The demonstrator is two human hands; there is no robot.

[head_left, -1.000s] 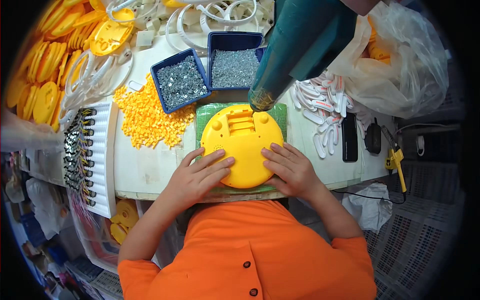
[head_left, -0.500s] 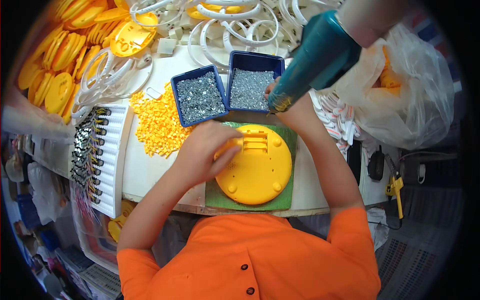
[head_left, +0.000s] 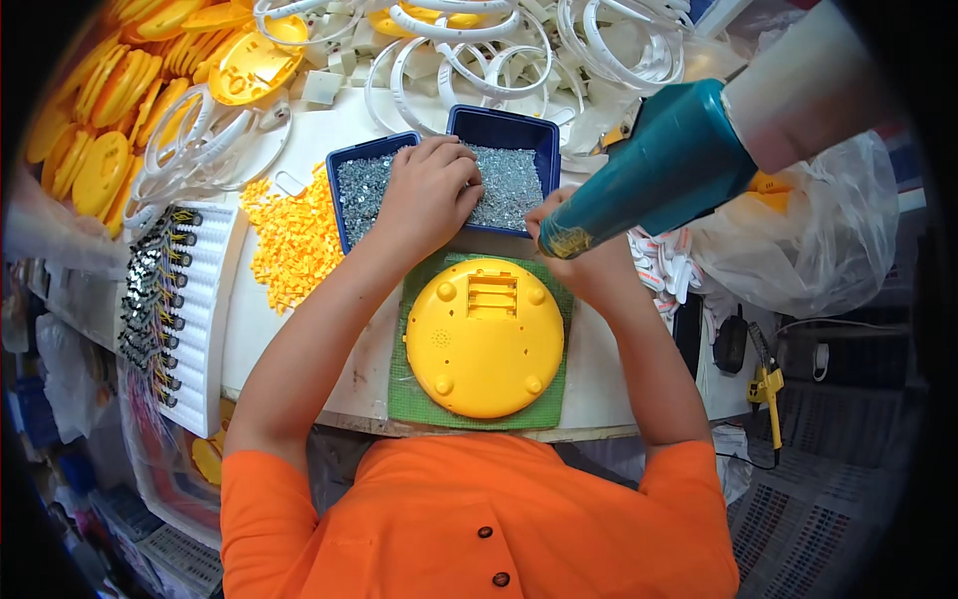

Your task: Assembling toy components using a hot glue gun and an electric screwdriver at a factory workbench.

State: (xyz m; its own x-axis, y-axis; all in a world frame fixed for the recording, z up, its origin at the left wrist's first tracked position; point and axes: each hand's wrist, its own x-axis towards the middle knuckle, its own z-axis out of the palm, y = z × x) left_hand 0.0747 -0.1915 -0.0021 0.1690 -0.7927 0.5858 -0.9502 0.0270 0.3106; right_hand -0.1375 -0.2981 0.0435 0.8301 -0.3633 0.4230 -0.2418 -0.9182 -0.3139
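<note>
My left hand [head_left: 427, 190] lies palm down, fingers curled loosely into the small silver screws filling two dark blue plastic trays [head_left: 504, 128], which sit side by side just beyond the round yellow plastic housing [head_left: 485, 337]; whether it pinches any screw I cannot tell. My right hand [head_left: 579, 262] is at the housing's far right edge, mostly hidden behind the teal power screwdriver [head_left: 659, 170] hanging above it, so its grip I cannot tell either. The screwdriver's long axis runs diagonally, tip pointing down-left toward the housing's far rim. The housing lies flat, underside up, with four corner bosses and a slotted rectangular bay toward the trays; it rests on a green mesh mat [head_left: 414, 399] at the desk's near edge. Left of the housing: a heap of small yellow plastic bits [head_left: 294, 240], then a white rack of dark wired parts [head_left: 170, 299]. Beyond the trays: white plastic rings [head_left: 449, 50] and stacked yellow discs [head_left: 100, 110]. Right of the housing: a clear plastic bag [head_left: 798, 250]. The white desk [head_left: 329, 349] is crowded. My orange shirt fills the bottom.
</note>
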